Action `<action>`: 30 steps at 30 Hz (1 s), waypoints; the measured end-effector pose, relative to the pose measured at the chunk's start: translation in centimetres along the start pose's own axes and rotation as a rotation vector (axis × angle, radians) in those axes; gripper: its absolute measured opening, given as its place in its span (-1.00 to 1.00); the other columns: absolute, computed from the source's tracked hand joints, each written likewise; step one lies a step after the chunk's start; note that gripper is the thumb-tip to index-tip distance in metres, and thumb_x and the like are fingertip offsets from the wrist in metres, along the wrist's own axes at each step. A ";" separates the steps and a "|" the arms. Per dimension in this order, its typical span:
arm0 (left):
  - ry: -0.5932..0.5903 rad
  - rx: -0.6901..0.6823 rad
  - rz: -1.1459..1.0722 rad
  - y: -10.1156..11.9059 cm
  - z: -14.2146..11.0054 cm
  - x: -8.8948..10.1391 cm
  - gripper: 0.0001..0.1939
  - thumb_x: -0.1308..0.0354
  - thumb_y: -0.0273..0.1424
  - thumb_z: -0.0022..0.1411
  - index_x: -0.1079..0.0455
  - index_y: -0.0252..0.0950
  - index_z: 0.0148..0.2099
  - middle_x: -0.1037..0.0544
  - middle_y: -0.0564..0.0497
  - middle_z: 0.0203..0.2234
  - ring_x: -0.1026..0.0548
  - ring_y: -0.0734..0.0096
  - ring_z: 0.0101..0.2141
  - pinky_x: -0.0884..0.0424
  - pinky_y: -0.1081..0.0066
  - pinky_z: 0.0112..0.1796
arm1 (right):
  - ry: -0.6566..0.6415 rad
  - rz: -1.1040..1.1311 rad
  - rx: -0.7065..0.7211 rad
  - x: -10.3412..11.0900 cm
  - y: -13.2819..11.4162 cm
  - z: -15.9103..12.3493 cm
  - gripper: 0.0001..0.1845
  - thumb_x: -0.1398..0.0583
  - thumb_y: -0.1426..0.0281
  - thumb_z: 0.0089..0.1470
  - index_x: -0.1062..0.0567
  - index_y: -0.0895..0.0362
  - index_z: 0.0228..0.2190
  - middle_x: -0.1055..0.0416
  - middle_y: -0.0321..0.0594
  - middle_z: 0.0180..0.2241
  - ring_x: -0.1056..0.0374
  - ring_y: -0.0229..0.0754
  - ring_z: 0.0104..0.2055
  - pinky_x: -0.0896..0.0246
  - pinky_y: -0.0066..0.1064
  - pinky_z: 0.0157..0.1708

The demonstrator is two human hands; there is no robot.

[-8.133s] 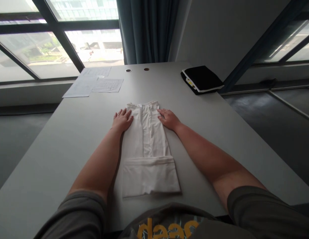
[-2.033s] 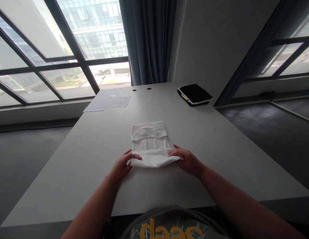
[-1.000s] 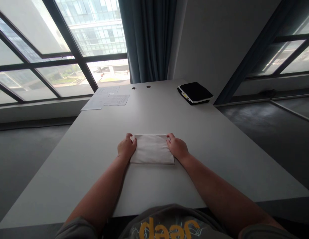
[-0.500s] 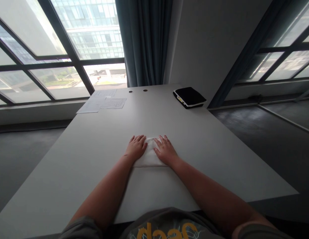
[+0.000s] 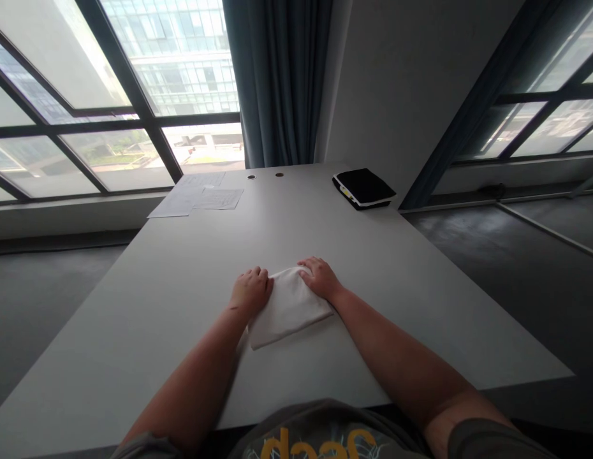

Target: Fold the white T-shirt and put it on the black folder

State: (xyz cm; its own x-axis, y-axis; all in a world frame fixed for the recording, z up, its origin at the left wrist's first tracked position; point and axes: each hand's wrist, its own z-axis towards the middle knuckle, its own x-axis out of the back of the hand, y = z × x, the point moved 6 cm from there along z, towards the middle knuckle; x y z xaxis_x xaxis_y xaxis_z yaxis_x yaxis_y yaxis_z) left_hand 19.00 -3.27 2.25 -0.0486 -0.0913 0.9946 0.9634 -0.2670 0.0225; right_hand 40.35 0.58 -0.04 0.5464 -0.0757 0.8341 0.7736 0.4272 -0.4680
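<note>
Now the white cloth bundle (image 5: pixel 287 310) lies folded small on the desk (image 5: pixel 354 363), my left grip (image 5: pixel 251 292) and right grip (image 5: pixel 320 278) resting apart on it, open, not clamping.

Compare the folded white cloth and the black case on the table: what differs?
The folded white cloth is pale and soft-looking; the black case is dark, with a white edge and a touch of yellow. The cloth lies near the person, under the left hand and right hand; the case sits at the far end, with no hand on it. Both lie flat on the same pale table.
</note>
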 end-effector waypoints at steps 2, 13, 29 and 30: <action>0.002 -0.004 -0.040 0.3 0.0 0.1 -0.59 0.13 -0.16 0.52 -0.48 -0.25 -0.02 -0.56 -0.14 -0.11 -0.53 0.18 -0.08 -0.40 0.25 -0.05 | 0.000 0.022 0.011 0.0 0.1 -0.1 -0.76 -0.20 0.36 0.29 -0.62 0.14 -0.09 -0.57 -0.10 -0.08 -0.42 -0.07 -0.02 -0.23 -0.26 0.11; -0.048 -0.113 -0.211 0.9 0.8 -0.8 -0.62 0.12 -0.24 0.53 -0.52 -0.20 0.01 -0.58 -0.09 -0.08 -0.53 0.25 -0.04 -0.40 0.30 0.03 | 0.146 -0.140 0.171 0.8 -3.8 -2.0 -0.64 -0.14 0.47 0.27 -0.61 0.11 0.02 -0.46 0.01 0.02 -0.20 0.10 0.26 0.12 0.12 0.40; -0.002 -0.100 -0.400 -2.5 -0.1 -2.1 -0.61 0.12 -0.23 0.51 -0.51 -0.13 0.11 -0.53 -0.06 0.09 -0.46 0.20 0.11 -0.35 0.13 0.22 | -0.076 0.072 0.136 -1.5 -1.3 -1.7 -0.53 -0.16 0.28 0.30 -0.51 0.19 0.16 -0.43 0.04 0.21 -0.31 0.01 0.27 -0.17 -0.09 0.35; -0.003 -0.109 -0.425 -2.8 -0.6 -2.3 -0.59 0.13 -0.23 0.51 -0.49 -0.15 0.14 -0.52 -0.06 0.12 -0.45 0.20 0.13 -0.34 0.12 0.25 | -0.077 0.086 0.138 -1.5 -1.1 -1.7 -0.53 -0.16 0.28 0.30 -0.52 0.18 0.16 -0.44 0.04 0.20 -0.32 0.01 0.27 -0.18 -0.08 0.34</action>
State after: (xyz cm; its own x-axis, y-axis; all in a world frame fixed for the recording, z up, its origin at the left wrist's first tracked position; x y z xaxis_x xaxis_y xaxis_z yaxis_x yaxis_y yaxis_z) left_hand 16.23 -2.83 -0.18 -0.4337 0.0512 0.8996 0.8245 -0.3802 0.4192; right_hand 39.23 -1.29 -1.28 0.5784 0.0338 0.8150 0.6705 0.5494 -0.4986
